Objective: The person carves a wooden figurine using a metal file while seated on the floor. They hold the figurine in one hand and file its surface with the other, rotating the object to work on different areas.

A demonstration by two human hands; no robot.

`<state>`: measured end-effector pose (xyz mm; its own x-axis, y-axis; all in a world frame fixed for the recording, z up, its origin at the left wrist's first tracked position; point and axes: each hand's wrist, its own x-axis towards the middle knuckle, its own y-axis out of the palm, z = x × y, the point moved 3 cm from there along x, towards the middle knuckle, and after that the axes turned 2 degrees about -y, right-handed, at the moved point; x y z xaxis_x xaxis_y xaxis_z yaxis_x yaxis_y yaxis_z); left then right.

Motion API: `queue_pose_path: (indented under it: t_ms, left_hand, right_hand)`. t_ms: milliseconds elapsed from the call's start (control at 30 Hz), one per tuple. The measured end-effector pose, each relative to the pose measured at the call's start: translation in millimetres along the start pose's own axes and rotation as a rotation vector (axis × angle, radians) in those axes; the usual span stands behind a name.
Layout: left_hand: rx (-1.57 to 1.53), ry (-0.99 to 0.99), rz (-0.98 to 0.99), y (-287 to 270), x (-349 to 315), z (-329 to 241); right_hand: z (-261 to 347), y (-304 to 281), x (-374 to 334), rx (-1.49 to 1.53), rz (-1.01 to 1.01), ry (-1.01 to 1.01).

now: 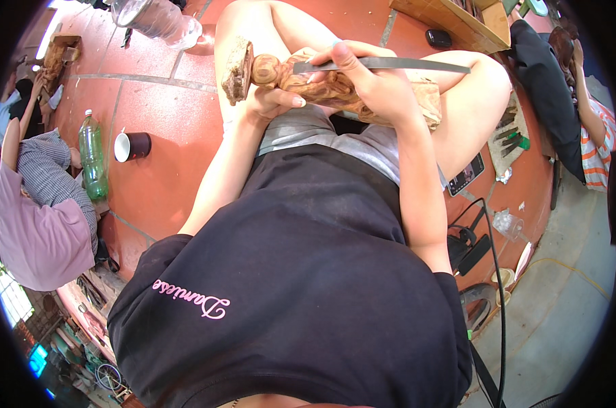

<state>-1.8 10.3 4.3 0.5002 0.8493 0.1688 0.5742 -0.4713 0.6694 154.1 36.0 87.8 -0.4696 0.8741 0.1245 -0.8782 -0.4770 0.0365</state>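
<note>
A carved wooden figure (266,71) lies across my lap, with a rounded knob and a rough, bark-like block at its left end. My left hand (272,102) is closed around it near the knob, the thumb on the near side. My right hand (382,81) grips a long grey metal file (427,64) with the thumb on top. The file lies over the carving, its tapered end pointing right past my hand. Part of the carving is hidden under my right hand and the file.
On the red tiles to the left are a dark cup (132,146), a green bottle (94,156) and a clear plastic jug (160,24). A cardboard box (457,26), black case (438,38), phone (467,175) and small tools (513,141) lie right. People sit on both sides.
</note>
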Motion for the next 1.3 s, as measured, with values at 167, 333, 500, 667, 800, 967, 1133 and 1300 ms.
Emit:
queue_pose_path:
  t_ms: [167,333,500,667,800,967,1133,1300]
  left_hand:
    - [0.019,-0.011,-0.032,2,-2,-1]
    - [-0.007,0.019,-0.013,-1,-2,1]
    - [0.02,-0.008,-0.023,-1,-2,1]
    - [0.004,0.014,-0.026,-1,-1,2]
    - [0.048,-0.008,-0.011,-2,-1,0]
    - [-0.001,0.003,-0.022,5,1,0]
    - [0.058,-0.022,-0.014,3,-1,-2]
    - [0.015,-0.006,-0.036,5,-1,-1]
  right_hand:
    - [2,-10,3,-0.166,0.06,0.214]
    - [1,-1,0,-0.067,0.04,-0.047]
    - [1,-10,2,-0.103,0.06,0.185]
    - [3,-1,-1,-0.049,0.043,-0.024]
    - [0,-11,2,-0.117,0.064,0.179]
    - [1,-5,-1,-0.105,0.067,0.013]
    - [2,-11,0,-0.116,0.036,0.197]
    - [1,-1,-1,-0.127,0.011,-0.078]
